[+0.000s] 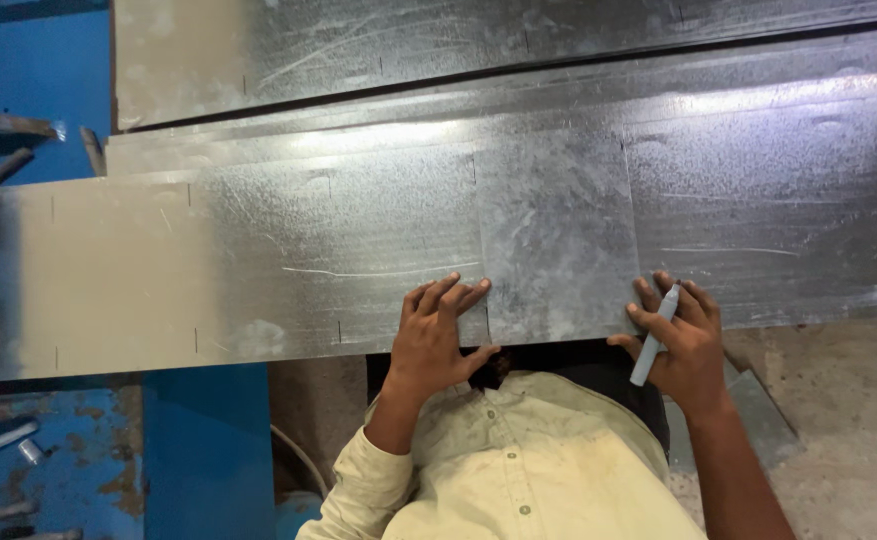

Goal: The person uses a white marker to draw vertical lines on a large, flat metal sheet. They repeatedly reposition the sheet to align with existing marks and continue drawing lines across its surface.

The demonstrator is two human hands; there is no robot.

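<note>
My left hand (436,335) lies flat and open, pressing the small metal square (556,240) down on the big metal sheet (258,260). My right hand (683,345) is closed around a gray marker (654,335) at the square's right edge. I should keep the square from sliding and run the tip tight along its edge.

Long sheet-metal strips (258,270) showing as galvanised steel, dull grey, spangled, scratched, glaring glossy under light. Small square metal plate (556,245) appearing matt and mottled. Marker (655,335) looking like smooth grey plastic. Shirt (518,470) reading as pale woven cloth, soiled. Blue-painted frame (208,450) chipping, rusting. Floor (838,420) appearing rough concrete.
</note>
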